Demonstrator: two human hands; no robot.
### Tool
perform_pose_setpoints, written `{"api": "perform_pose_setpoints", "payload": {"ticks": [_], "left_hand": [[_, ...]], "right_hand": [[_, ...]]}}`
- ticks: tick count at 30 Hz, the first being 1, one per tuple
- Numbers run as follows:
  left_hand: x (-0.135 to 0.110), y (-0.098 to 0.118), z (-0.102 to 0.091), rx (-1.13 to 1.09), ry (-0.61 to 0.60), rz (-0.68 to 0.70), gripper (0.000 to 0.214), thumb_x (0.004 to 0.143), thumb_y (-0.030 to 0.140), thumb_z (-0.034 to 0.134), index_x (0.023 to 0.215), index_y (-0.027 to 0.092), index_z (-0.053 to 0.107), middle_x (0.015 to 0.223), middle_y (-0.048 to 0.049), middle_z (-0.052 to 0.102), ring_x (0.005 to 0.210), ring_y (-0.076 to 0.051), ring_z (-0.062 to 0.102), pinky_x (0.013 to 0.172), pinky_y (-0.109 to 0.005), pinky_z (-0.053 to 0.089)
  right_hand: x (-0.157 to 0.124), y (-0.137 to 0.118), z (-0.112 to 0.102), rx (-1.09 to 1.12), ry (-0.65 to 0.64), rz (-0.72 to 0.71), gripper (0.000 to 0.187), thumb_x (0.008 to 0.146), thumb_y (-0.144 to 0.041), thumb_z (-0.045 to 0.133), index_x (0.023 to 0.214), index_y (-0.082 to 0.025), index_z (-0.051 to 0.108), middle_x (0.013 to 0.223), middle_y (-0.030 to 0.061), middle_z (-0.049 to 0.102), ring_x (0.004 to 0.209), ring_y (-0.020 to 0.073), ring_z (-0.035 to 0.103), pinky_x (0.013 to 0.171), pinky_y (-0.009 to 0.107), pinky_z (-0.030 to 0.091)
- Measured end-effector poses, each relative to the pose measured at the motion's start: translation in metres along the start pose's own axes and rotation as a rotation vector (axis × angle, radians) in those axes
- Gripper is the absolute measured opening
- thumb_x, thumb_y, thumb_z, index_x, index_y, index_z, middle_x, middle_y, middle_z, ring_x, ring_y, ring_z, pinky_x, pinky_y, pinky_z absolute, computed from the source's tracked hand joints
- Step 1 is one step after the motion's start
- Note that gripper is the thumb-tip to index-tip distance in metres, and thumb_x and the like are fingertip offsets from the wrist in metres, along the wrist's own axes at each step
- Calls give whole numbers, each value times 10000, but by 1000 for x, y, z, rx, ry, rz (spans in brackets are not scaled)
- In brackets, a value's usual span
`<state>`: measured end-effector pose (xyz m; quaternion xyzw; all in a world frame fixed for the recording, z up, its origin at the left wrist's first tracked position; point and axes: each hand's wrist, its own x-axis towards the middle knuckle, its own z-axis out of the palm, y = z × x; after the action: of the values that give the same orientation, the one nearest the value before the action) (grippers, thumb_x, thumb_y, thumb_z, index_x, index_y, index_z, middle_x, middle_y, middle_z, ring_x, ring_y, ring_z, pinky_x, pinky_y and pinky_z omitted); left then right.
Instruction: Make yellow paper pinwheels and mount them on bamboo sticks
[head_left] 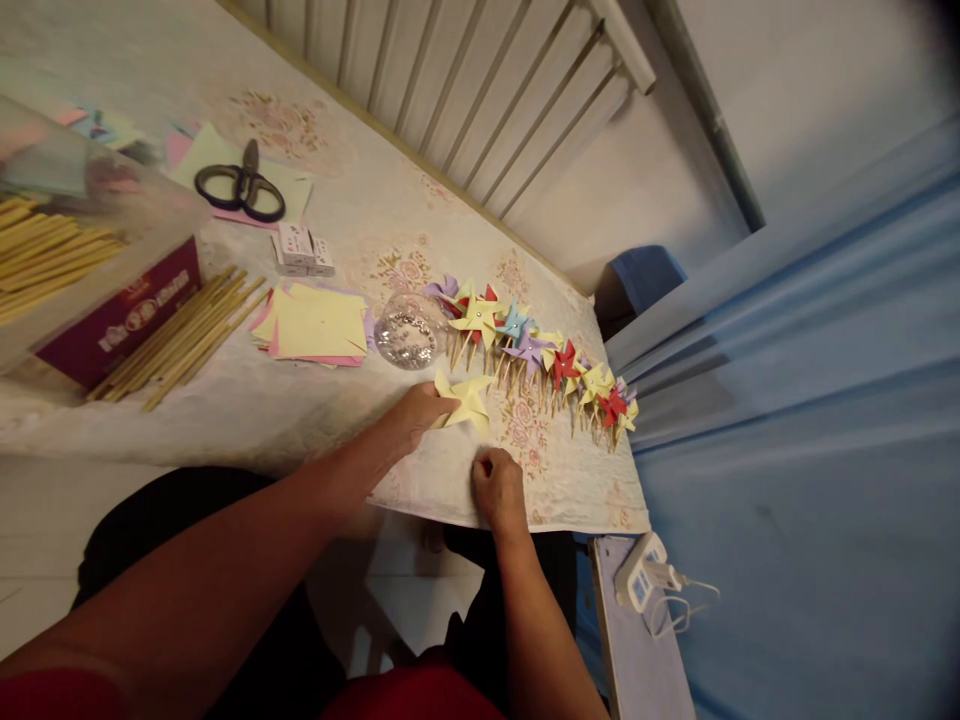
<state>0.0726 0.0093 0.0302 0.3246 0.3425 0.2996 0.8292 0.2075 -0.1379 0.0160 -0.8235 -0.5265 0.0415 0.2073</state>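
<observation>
My left hand [421, 412] pinches a pale yellow paper pinwheel [469, 402] by one side, above the front part of the table. Close by at the right, near the table's front edge, my right hand [500, 485] has its fingers curled closed; what they hold, if anything, is hidden. Just beyond the pinwheel sits a round clear container [409, 332] of small shiny metal pieces. Finished-looking pinwheels on sticks [531, 347], in yellow, red, purple and blue, lie in a row behind and to the right of my hands.
Left of the container are stacked paper squares [319, 322], small boxes [301, 250] and black scissors [244, 185] on more paper. Wooden sticks [176, 340] lie beside a clear-sided box [120, 310]. A power strip [640, 572] rests on a ledge at right, near a blue curtain [787, 400].
</observation>
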Motion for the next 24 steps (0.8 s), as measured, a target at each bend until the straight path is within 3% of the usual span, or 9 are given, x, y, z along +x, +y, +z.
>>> {"api": "perform_pose_setpoints", "payload": {"ticks": [4, 6, 10, 15, 24], "left_hand": [[-2, -1, 1, 4, -22, 32, 216, 594, 134, 679, 809, 130, 667, 711, -6, 694, 694, -153, 636, 681, -240, 470], [-1, -2, 0, 22, -24, 35, 234, 601, 147, 684, 834, 127, 670, 725, -7, 696, 693, -153, 634, 677, -242, 469], [1, -7, -1, 68, -17, 41, 237, 614, 162, 679, 850, 135, 670, 738, -5, 694, 709, -154, 635, 687, -245, 473], [0, -7, 0, 81, -40, 73, 255, 608, 140, 665, 861, 129, 699, 775, -14, 717, 739, -151, 637, 706, -233, 472], [-3, -4, 5, 29, -100, 97, 242, 612, 90, 646, 842, 116, 713, 753, -14, 716, 707, -134, 615, 698, -223, 458]], "right_hand": [[2, -2, -13, 232, 104, 187, 140, 750, -280, 544, 646, -216, 612, 614, -5, 625, 599, 164, 555, 632, 278, 452], [6, -9, -23, 329, 169, 203, 162, 751, -327, 554, 676, -206, 633, 632, -8, 623, 611, 159, 550, 635, 273, 452], [16, -34, -35, 433, 234, 97, 180, 792, -342, 569, 737, -196, 659, 683, -4, 623, 653, 155, 551, 657, 271, 448], [32, -60, -24, 370, 288, -119, 165, 851, -293, 560, 733, -207, 637, 754, 17, 634, 756, 172, 576, 755, 298, 457], [43, -55, -3, 237, 310, -202, 178, 911, -294, 565, 787, -212, 662, 741, 20, 591, 786, 192, 535, 801, 322, 431]]}}
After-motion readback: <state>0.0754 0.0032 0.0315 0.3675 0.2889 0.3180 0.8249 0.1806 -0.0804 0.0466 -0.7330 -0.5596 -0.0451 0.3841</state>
